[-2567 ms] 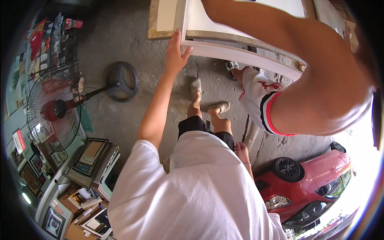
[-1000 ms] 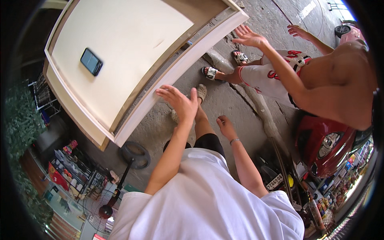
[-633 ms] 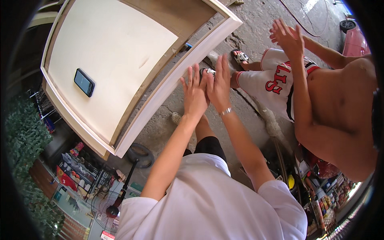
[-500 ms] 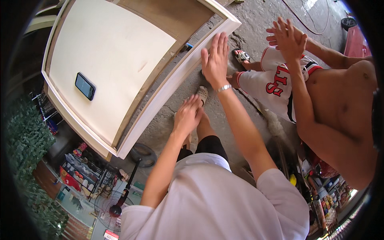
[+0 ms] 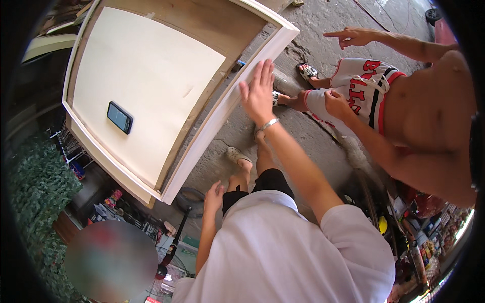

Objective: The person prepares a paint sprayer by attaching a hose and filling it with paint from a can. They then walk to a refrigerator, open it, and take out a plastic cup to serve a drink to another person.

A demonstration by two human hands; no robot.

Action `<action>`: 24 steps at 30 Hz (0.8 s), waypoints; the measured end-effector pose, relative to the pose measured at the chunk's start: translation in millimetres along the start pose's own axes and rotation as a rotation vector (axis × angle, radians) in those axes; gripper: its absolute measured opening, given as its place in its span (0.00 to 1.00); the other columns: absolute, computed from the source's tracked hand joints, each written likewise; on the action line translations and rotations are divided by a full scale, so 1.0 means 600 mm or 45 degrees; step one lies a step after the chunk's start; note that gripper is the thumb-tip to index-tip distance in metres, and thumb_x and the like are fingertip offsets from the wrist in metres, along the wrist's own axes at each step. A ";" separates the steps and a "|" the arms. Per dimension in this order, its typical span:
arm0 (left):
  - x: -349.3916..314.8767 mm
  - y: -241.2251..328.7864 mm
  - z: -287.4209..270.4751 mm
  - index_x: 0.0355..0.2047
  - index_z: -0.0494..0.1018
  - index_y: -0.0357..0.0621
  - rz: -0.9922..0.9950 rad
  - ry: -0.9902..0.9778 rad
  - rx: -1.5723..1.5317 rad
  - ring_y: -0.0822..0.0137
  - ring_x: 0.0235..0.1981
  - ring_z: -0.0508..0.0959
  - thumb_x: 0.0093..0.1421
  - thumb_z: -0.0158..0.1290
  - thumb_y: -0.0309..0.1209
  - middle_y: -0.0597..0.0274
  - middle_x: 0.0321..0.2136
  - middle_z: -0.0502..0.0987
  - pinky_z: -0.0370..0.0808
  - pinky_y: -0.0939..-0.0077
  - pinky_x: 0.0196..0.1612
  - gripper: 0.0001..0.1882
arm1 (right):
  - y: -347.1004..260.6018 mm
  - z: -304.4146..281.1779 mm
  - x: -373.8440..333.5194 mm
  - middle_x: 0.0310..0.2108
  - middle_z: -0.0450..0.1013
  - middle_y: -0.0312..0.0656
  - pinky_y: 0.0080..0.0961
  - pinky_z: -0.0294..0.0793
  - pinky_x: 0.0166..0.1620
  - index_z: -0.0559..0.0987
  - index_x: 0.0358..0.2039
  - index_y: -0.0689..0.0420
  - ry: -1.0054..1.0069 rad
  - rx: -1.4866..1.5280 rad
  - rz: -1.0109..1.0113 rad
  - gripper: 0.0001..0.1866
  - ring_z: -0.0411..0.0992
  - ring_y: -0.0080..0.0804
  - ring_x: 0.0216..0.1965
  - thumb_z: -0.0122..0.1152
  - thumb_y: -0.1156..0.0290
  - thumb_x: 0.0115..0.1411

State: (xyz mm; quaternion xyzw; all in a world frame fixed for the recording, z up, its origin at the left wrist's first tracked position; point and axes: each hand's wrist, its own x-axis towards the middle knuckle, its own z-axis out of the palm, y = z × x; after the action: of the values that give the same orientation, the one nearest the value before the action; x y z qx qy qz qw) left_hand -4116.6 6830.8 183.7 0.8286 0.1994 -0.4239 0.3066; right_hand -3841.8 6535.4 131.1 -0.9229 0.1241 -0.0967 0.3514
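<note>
My right hand point(image 5: 259, 93), with a silver watch or bracelet at the wrist, lies flat with fingers extended on the near side rail of a white wooden frame point(image 5: 227, 113). My left hand point(image 5: 213, 198) hangs low beside my thigh, off the frame, its fingers loosely bent and holding nothing visible. Inside the frame is a brown backing point(image 5: 202, 20) with a large cream sheet point(image 5: 146, 60) over most of it. A dark smartphone point(image 5: 119, 117) rests on the sheet, its screen lit.
At the right stands a shirtless person in white shorts point(image 5: 348, 76), one hand point(image 5: 353, 38) pointing toward the frame. A black fan point(image 5: 169, 260), a tyre point(image 5: 191, 200) and green foliage point(image 5: 38, 187) are at lower left, partly behind a blurred patch. Concrete floor point(image 5: 298, 136) lies between us.
My left hand has dropped from in front of me to my left side. My right hand stays on the rail, slightly lower. The other person's clasped hands have parted, one now pointing.
</note>
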 end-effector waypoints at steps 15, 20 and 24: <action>0.051 -0.242 -0.068 0.39 0.82 0.39 0.276 0.149 -0.244 0.73 0.22 0.78 0.67 0.53 0.33 0.58 0.28 0.82 0.74 0.74 0.29 0.12 | 0.224 -0.125 -0.386 0.38 0.76 0.60 0.50 0.70 0.47 0.78 0.38 0.65 -0.485 0.021 0.476 0.26 0.75 0.58 0.43 0.45 0.51 0.70; 0.064 -0.381 -0.095 0.29 0.83 0.38 -0.030 -0.072 0.159 0.71 0.27 0.80 0.63 0.58 0.35 0.57 0.29 0.84 0.76 0.70 0.32 0.13 | 0.216 -0.163 -0.949 0.39 0.79 0.58 0.47 0.76 0.48 0.83 0.32 0.64 -0.866 -0.237 1.304 0.30 0.78 0.55 0.45 0.51 0.45 0.66; 0.099 -0.434 -0.111 0.34 0.83 0.37 0.536 -0.235 0.406 0.56 0.36 0.82 0.60 0.59 0.35 0.50 0.35 0.84 0.78 0.63 0.43 0.12 | 0.097 -0.204 -1.249 0.46 0.77 0.59 0.46 0.75 0.53 0.82 0.41 0.67 -0.830 -0.299 1.676 0.30 0.76 0.54 0.50 0.54 0.47 0.63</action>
State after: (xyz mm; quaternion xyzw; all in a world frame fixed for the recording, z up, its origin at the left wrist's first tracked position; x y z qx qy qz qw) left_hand -4198.7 7070.7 76.6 0.8474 -0.0750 -0.4507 0.2705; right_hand -4595.9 6639.8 113.5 -0.6712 0.5503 0.4264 0.2548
